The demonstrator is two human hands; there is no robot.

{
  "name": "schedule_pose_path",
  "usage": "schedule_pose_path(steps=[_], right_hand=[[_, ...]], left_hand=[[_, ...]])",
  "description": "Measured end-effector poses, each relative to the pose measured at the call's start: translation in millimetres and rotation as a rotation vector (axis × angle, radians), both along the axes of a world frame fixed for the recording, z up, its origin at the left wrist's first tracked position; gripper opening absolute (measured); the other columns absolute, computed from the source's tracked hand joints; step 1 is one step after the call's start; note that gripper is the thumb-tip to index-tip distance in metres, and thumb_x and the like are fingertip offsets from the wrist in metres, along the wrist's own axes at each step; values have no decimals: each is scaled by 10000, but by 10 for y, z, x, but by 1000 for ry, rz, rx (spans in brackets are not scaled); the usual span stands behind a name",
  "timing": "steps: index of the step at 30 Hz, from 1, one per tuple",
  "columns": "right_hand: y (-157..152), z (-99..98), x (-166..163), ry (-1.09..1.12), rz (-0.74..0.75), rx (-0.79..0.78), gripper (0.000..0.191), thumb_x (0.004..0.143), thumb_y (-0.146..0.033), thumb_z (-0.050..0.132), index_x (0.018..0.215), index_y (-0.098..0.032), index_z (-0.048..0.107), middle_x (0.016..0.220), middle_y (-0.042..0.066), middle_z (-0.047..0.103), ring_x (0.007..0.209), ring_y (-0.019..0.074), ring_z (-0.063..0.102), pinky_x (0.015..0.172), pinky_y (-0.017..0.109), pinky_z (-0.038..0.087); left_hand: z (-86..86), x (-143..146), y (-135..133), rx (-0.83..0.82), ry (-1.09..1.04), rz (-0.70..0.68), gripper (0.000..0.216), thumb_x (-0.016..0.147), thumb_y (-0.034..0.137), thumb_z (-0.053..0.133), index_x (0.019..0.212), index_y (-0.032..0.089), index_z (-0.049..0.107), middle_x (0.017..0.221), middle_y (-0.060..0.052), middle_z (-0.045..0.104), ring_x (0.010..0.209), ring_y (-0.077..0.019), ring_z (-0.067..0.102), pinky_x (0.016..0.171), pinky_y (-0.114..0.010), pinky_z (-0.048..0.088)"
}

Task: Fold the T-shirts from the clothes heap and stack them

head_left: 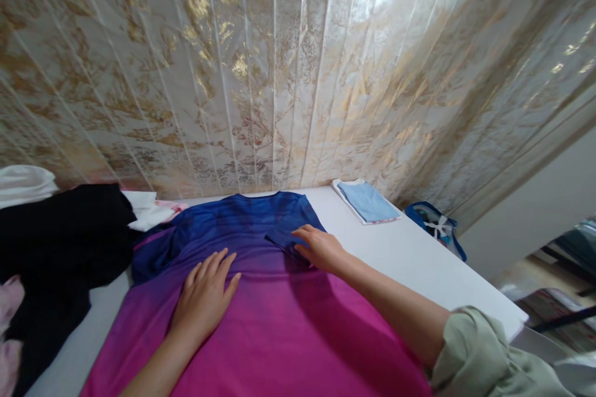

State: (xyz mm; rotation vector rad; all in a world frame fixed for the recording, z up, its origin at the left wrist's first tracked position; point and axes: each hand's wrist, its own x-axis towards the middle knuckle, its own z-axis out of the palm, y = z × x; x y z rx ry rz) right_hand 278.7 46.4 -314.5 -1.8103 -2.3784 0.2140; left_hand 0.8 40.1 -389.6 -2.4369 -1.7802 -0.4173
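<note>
A T-shirt (242, 335) that fades from blue at the neck to magenta below lies spread on the white table, its collar toward the curtain. My left hand (205, 291) rests flat on the middle of the shirt with its fingers spread. On the right side, the blue sleeve (284, 239) is folded inward over the chest. My right hand (321, 248) is on this sleeve, fingers slightly bent and apart; its underside is hidden. The other sleeve (156, 254) lies rumpled beside a black garment.
Black clothing (60, 236) and white cloth (149, 208) are heaped at the left. A folded light blue garment (367, 201) lies on the white table (386, 260) near the back. A patterned curtain (261, 74) hangs behind. Beyond the right edge is a blue-trimmed bag (437, 229).
</note>
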Motion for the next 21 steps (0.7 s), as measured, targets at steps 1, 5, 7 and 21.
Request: schedule_pose_path(steps=[1,5,7,21], right_hand=[[9,-42,71,-6,-51,11,383,928,-297,472,1301,-257,549,1280,53,587,1120,196,596,867,250,451],[190,-156,428,-43,-305,71,317,940,-248,444,1226,-227,579,1192,74,610,1063,192,607,811,260,447],[328,-200,545,-49,-412,86,275,947,-289,450,1177,-229,588,1158,71,613,1014,188,614,774,263,443],[1313,-456,236,-53,-564,163,278,948,-336,450,1140,-184,581,1159,137,584,1086,259,553,793,344,462]], left_hand=[[5,1,-3,-1,3,1,460,934,389,419,1340,210,539,1438,-81,500,1326,-260,444,1093,-463,331],[2,2,-5,15,10,5,457,933,386,422,1336,207,543,1434,-85,505,1320,-262,449,1088,-459,335],[-7,2,-2,20,11,4,458,932,386,422,1335,204,543,1430,-87,509,1317,-262,452,1088,-457,335],[-16,1,11,13,-43,2,445,930,379,425,1326,219,550,1421,-83,519,1317,-257,454,1084,-456,349]])
